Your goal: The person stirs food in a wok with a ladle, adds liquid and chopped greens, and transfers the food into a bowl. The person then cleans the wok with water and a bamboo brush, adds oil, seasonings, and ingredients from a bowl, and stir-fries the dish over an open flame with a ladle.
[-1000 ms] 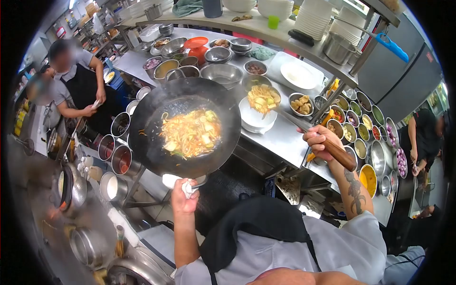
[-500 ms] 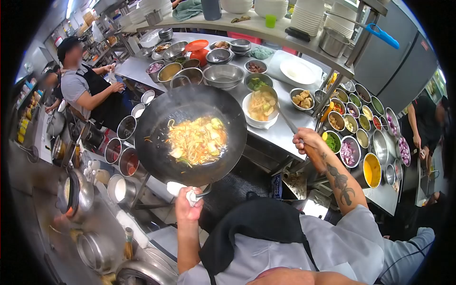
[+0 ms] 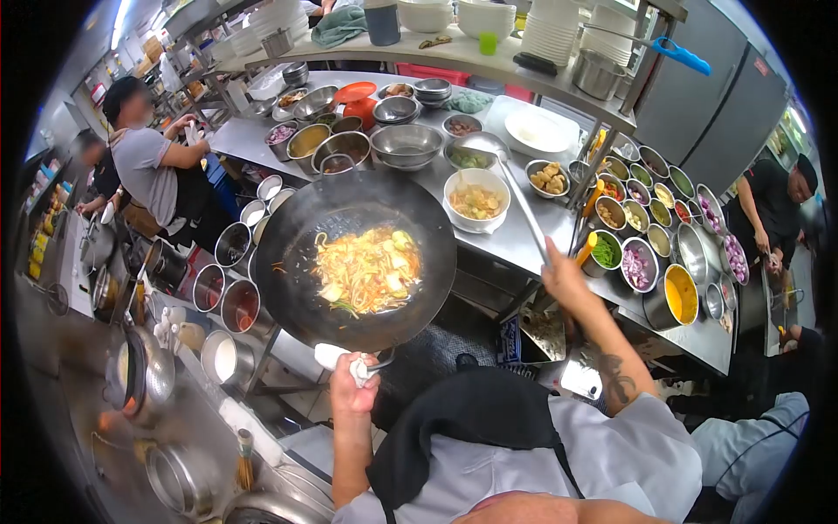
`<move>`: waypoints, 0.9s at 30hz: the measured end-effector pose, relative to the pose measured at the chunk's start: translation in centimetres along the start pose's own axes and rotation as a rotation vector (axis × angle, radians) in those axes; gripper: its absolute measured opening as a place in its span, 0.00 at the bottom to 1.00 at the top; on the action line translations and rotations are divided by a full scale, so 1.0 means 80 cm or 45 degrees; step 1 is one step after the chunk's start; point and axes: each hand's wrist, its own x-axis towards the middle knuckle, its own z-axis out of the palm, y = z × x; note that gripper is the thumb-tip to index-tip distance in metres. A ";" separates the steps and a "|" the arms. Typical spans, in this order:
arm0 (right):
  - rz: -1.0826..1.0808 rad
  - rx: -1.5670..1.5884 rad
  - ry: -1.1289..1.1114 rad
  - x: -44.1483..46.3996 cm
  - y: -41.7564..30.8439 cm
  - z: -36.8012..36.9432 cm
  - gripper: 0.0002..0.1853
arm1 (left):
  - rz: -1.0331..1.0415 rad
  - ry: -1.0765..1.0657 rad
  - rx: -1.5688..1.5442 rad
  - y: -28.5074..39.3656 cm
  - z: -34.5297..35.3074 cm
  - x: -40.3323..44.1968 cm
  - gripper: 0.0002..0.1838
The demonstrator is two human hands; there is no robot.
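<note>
My left hand [image 3: 353, 393] is closed around the near handle of a large dark wok [image 3: 292, 236], with a folded white cloth [image 3: 330, 356] between palm and metal. Fried noodles [image 3: 367, 271] with vegetable pieces lie in the middle of the wok. In my right hand [image 3: 566, 279] is the long handle of a metal ladle [image 3: 522, 196]. Its head hovers above the far rim of a white bowl [image 3: 456, 212], partly hiding a metal bowl of green vegetables [image 3: 471, 161]. Noodles in broth [image 3: 477, 201] fill part of the white bowl, just right of the wok.
Metal containers of chopped ingredients, including red onion [image 3: 640, 265] and a yellow liquid [image 3: 681, 295], crowd the right counter. Stacked metal bowls [image 3: 408, 144] stand beyond the wok. A shelf [image 3: 349, 48] spans the back. One co-worker [image 3: 148, 166] stands left, another [image 3: 768, 210] right.
The ladle has lifted out of the white bowl and swung up beyond its far rim. My right hand has come down and slightly right. The wok has shifted slightly down and right in view.
</note>
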 end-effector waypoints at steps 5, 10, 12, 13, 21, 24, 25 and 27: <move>0.191 -0.111 -0.154 -0.011 0.004 0.028 0.29 | -0.044 0.001 0.021 0.003 -0.014 -0.006 0.02; 0.129 -0.016 -0.021 -0.009 -0.002 0.006 0.29 | 0.011 0.023 0.059 0.003 -0.001 0.001 0.03; 0.147 0.047 -0.005 -0.013 -0.026 -0.021 0.28 | -0.009 0.019 0.066 0.004 0.002 0.003 0.03; 0.124 0.088 0.035 -0.017 -0.028 -0.024 0.28 | -0.017 0.022 0.066 0.005 0.003 0.002 0.03; 0.239 0.405 -0.054 -0.007 0.041 0.052 0.24 | -0.039 0.018 0.053 0.003 0.006 0.009 0.02; 0.609 1.025 -0.133 -0.010 0.013 0.038 0.19 | -0.021 -0.018 0.039 -0.005 0.004 0.015 0.02; 0.689 1.320 -0.150 -0.011 0.009 0.034 0.18 | -0.009 -0.040 0.041 -0.006 0.002 0.020 0.02; 0.815 1.727 -0.176 -0.009 0.007 0.025 0.16 | -0.063 -0.097 0.012 -0.010 -0.011 0.036 0.03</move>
